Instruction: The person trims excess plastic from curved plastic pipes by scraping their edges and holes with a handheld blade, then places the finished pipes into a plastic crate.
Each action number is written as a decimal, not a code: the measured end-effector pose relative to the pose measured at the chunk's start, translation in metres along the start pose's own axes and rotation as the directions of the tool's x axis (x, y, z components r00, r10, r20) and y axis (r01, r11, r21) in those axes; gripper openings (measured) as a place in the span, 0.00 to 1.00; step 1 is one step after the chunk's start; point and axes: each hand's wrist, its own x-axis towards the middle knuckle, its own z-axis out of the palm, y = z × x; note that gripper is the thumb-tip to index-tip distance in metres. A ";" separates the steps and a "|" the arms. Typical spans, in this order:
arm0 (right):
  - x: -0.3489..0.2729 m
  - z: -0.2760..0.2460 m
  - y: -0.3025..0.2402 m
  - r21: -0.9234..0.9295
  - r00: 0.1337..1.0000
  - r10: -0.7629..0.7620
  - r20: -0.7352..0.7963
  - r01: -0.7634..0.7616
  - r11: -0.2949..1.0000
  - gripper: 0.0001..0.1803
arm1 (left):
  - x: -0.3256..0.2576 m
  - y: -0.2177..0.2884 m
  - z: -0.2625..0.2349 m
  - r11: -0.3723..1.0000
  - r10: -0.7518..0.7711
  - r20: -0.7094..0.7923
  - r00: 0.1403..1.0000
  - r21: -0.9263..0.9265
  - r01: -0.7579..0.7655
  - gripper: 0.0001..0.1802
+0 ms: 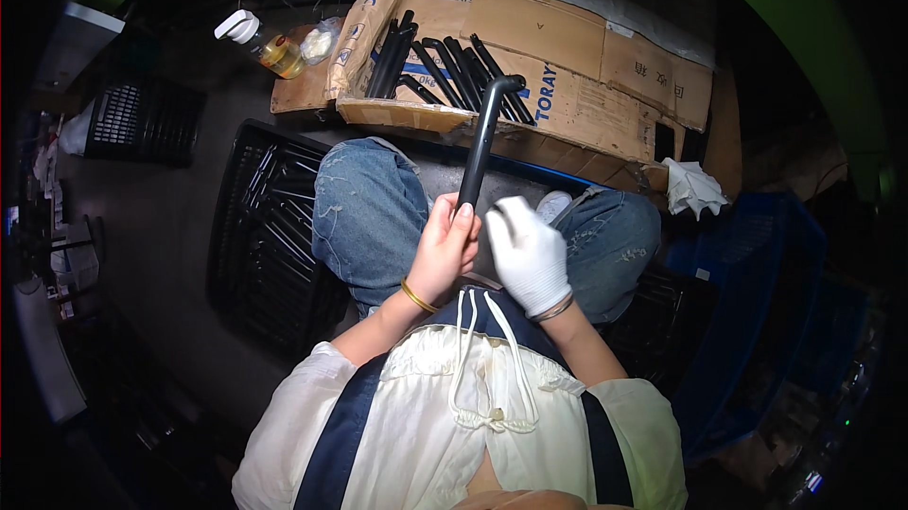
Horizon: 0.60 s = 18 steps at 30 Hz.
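My bare left hand (446, 243) is wrapped round the lower end of a black bent tube (480, 150). The tube points up and away from me, and its short crooked end is at the top, in front of the cardboard. Just right of its lower end is my right hand (530, 259), in a white glove, with the fingers curled in. A dark patch shows at those fingers; whether it is an object or shadow is unclear. Several similar black tubes (445, 75) lie on the opened cardboard box (577, 65) beyond my knees.
Left of my knee stands a black crate (222, 245) full of black tubes. A pump bottle (274, 51) with yellowish liquid is at the far left of the cardboard. A crumpled white cloth (693, 188) hangs at its right corner. Blue bins (747, 273) are on the right.
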 end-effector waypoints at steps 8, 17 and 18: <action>0.053 -0.038 0.047 0.661 0.925 0.371 -0.082 -0.228 0.715 0.10 | -0.018 0.009 -0.047 0.846 -0.438 0.493 0.752 -0.056 0.530 0.23; 0.021 0.011 0.021 0.565 0.894 0.134 0.427 -0.380 0.732 0.13 | 0.004 0.018 -0.031 0.929 -0.084 0.264 0.961 0.370 -0.021 0.16; 0.020 0.005 0.027 0.643 0.885 0.192 0.425 -0.444 0.624 0.13 | 0.003 0.021 -0.031 0.952 -0.091 0.284 0.955 0.307 -0.001 0.16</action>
